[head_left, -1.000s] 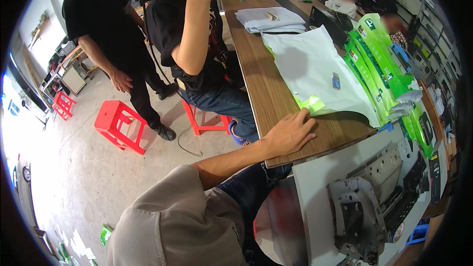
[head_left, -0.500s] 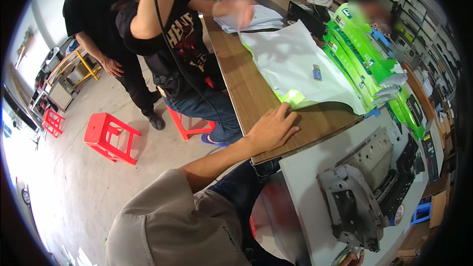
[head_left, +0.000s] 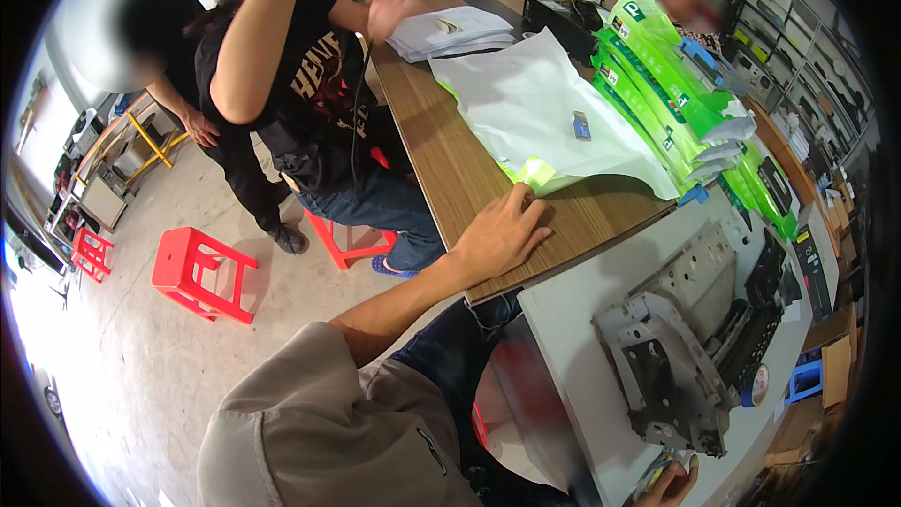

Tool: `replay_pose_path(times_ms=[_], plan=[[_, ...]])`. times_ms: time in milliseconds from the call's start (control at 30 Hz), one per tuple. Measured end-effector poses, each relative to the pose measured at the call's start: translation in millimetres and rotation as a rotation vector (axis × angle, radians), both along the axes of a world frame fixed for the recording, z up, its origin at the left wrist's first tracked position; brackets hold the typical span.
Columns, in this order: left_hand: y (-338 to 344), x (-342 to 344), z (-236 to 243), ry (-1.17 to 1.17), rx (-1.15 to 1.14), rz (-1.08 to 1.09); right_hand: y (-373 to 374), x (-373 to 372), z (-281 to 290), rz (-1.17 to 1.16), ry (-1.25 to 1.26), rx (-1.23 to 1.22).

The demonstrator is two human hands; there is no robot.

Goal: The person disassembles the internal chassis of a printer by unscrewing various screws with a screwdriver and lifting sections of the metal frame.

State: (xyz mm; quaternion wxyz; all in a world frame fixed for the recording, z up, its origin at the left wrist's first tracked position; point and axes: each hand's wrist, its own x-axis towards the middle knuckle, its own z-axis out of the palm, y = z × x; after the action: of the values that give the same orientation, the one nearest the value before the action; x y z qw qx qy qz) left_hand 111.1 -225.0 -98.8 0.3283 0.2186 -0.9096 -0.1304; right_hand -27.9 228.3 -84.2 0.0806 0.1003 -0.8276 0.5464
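Note:
My left hand [head_left: 504, 237] rests on the brown wooden table [head_left: 441, 161] near its corner, fingers apart and fingertips beside the bright green folded corner of a large white sheet [head_left: 526, 94]. A small blue rectangular item [head_left: 581, 126] lies on that sheet. At the bottom edge my right hand [head_left: 672, 483] is curled round a small pale object I cannot make out, just below some bent metal parts [head_left: 668, 382] on a white board [head_left: 561, 338]. A tape roll [head_left: 756, 385] is beside the metal.
Green packages [head_left: 657, 94] are piled right of the sheet; paper stacks [head_left: 446, 35] lie beyond. A co-worker [head_left: 267, 103] sits at the table's left, another person [head_left: 258, 190] stands behind, others are across it. Red stools [head_left: 192, 268] stand on the floor; shelving [head_left: 798, 47] lines the right.
My view has shifted, moving the table left in the picture. My right hand has come into view at the bottom. The seated co-worker's hand has dropped from near the head toward the paper stack.

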Motion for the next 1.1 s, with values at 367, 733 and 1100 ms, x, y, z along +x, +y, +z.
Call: replay_pose_path(times_ms=[367, 733, 1100], plan=[[2, -1, -1, 0.053, -0.036, -0.008, 3, -2, -16, -0.061, -0.033, 0.162], [61, -10, 37, 0.425, 0.147, -0.142, -6, -4, -3, -0.006, -0.009, 0.021], [194, -77, 152, 0.248, -0.169, -0.948, 1, -7, -7, -0.017, -0.017, -0.109]])
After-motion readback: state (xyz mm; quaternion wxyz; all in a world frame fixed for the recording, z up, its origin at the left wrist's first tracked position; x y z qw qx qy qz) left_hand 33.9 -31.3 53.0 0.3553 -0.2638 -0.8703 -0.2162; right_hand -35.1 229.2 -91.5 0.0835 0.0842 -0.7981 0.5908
